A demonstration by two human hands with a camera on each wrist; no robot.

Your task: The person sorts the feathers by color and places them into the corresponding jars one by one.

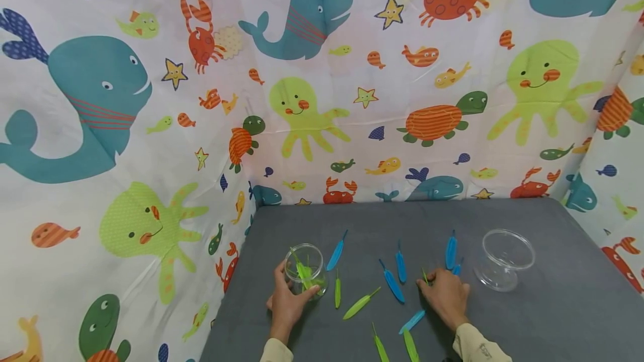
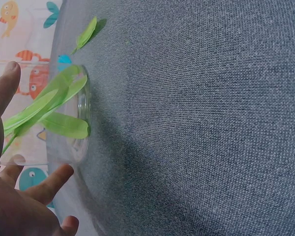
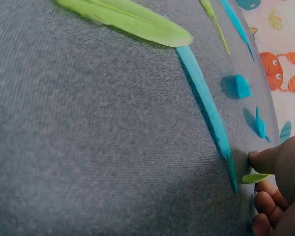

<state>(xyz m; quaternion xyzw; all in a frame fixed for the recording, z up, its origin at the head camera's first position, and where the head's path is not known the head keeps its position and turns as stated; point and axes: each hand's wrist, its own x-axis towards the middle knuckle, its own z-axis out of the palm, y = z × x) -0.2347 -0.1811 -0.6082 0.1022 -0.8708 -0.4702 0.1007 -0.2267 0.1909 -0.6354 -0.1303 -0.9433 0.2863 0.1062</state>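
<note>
My left hand (image 1: 289, 303) holds a clear glass jar (image 1: 307, 247) at the table's left, thumb on one side and fingers on the other. Green feathers (image 2: 64, 123) stand and lean inside it. Over on the right, my right hand (image 1: 446, 296) pinches a small green feather (image 3: 255, 178) between thumb and fingers, low over the cloth; most of it is hidden by the hand. Right beside that hand lie blue feathers (image 1: 451, 251), one partly covered. Another blue feather (image 1: 412, 322) rests just in front of it, its quill toward the hand in the right wrist view.
Between the hands, loose green feathers (image 1: 361, 303) and blue feathers (image 1: 392, 285) are scattered on the grey table (image 1: 568, 312). A clear footed glass bowl (image 1: 505, 253) stands right of my right hand. A sea-animal printed curtain (image 1: 362, 144) hangs behind and along both sides.
</note>
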